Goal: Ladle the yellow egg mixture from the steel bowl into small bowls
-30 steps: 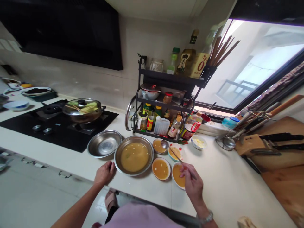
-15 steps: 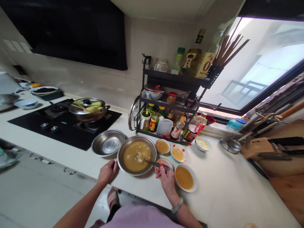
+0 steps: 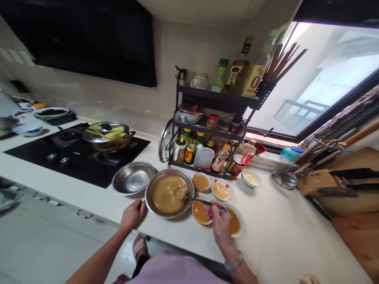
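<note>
Metal ladle [image 3: 197,200] in right hand [image 3: 221,225], slanting left-forward.

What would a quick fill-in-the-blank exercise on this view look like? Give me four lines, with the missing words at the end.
1. The ladle is held in the person's ____ hand.
2. The small jar on the middle shelf of the black rack has a lid coloured ____.
3. The cooktop shows ____ silver knobs.
4. In the picture, the covered pan stands to the ____ of the rack.

Missing words: right; red; two; left.
</note>
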`<move>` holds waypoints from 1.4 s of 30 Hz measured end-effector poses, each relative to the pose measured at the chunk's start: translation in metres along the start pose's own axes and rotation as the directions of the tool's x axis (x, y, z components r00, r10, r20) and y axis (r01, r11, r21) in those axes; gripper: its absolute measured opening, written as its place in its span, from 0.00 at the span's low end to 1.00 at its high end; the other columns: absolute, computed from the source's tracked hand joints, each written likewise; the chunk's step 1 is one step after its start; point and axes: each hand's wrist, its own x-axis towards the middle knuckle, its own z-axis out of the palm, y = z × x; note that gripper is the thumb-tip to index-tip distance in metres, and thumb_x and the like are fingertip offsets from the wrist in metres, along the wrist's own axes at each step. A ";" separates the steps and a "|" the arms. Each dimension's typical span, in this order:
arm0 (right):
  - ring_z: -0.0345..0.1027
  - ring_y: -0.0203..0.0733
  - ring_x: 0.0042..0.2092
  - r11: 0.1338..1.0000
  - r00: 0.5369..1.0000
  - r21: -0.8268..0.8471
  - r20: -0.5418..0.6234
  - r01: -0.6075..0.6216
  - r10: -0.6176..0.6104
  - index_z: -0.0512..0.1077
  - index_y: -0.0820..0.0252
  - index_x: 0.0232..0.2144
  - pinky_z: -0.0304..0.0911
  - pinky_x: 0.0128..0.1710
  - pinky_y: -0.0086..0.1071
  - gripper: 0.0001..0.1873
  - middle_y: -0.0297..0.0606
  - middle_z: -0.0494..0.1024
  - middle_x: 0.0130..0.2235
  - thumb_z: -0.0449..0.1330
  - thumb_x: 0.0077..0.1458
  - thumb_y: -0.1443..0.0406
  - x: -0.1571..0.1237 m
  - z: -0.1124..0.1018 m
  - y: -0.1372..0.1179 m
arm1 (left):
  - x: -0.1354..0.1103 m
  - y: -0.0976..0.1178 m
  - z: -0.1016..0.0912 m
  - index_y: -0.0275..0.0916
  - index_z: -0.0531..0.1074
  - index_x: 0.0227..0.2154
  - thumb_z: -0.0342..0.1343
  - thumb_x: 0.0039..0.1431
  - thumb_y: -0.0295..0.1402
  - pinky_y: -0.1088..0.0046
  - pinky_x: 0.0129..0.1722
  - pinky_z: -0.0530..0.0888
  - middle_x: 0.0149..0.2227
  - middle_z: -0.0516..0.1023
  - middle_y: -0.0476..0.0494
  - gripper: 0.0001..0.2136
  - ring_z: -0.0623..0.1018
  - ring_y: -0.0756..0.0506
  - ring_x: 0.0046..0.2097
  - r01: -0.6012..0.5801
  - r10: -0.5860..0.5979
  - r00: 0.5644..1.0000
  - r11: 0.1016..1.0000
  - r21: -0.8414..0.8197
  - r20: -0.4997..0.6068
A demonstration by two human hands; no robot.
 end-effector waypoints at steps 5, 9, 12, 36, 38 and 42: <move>0.69 0.40 0.21 0.997 0.998 0.081 -0.060 -0.012 0.017 0.71 0.60 0.34 0.61 0.18 0.29 0.21 0.34 0.76 0.21 0.68 0.44 0.52 0.003 -0.010 -0.019 | 0.000 0.001 -0.002 0.41 0.67 0.27 0.38 0.66 0.42 0.71 0.34 0.63 0.31 0.79 0.41 0.18 0.77 0.44 0.35 -0.004 0.004 1.000 1.000 0.008 0.012; 0.69 0.38 0.22 0.994 0.991 0.107 -0.131 0.020 -0.006 0.71 0.61 0.34 0.62 0.20 0.28 0.21 0.35 0.77 0.22 0.70 0.42 0.55 0.008 -0.025 -0.036 | 0.000 0.001 -0.002 0.41 0.66 0.26 0.38 0.66 0.42 0.71 0.33 0.64 0.31 0.79 0.41 0.18 0.77 0.44 0.34 -0.006 0.006 1.000 1.000 0.011 0.009; 0.69 0.38 0.23 0.990 0.975 0.113 -0.214 0.086 -0.061 0.71 0.62 0.34 0.63 0.20 0.27 0.21 0.35 0.77 0.22 0.70 0.41 0.56 0.015 -0.043 -0.045 | 0.000 0.001 -0.003 0.41 0.66 0.26 0.38 0.65 0.42 0.71 0.33 0.64 0.31 0.79 0.40 0.18 0.78 0.44 0.35 -0.016 0.016 1.000 1.000 0.017 0.005; 0.69 0.38 0.26 0.761 0.848 -0.391 0.116 0.518 -0.518 0.77 0.56 0.39 0.69 0.26 0.35 0.10 0.40 0.76 0.36 0.59 0.57 0.62 0.009 -0.076 -0.031 | -0.001 0.002 -0.004 0.41 0.69 0.27 0.39 0.65 0.42 0.71 0.33 0.63 0.32 0.80 0.40 0.18 0.77 0.44 0.35 0.000 -0.001 1.000 1.000 0.009 0.015; 0.68 0.38 0.25 0.797 0.865 -0.338 0.168 0.500 -0.472 0.77 0.56 0.38 0.69 0.26 0.34 0.09 0.38 0.76 0.33 0.58 0.58 0.63 0.007 -0.057 -0.023 | -0.001 0.002 -0.003 0.41 0.68 0.27 0.38 0.65 0.43 0.71 0.33 0.63 0.32 0.80 0.41 0.18 0.77 0.44 0.35 -0.004 0.004 1.000 1.000 0.010 0.018; 0.68 0.37 0.25 0.825 0.874 -0.312 0.287 0.472 -0.392 0.78 0.55 0.39 0.68 0.25 0.33 0.11 0.39 0.77 0.35 0.56 0.59 0.63 0.009 -0.023 0.001 | -0.001 0.001 -0.002 0.42 0.67 0.26 0.37 0.66 0.42 0.71 0.33 0.63 0.31 0.79 0.41 0.18 0.77 0.44 0.34 -0.021 0.021 1.000 1.000 0.013 0.007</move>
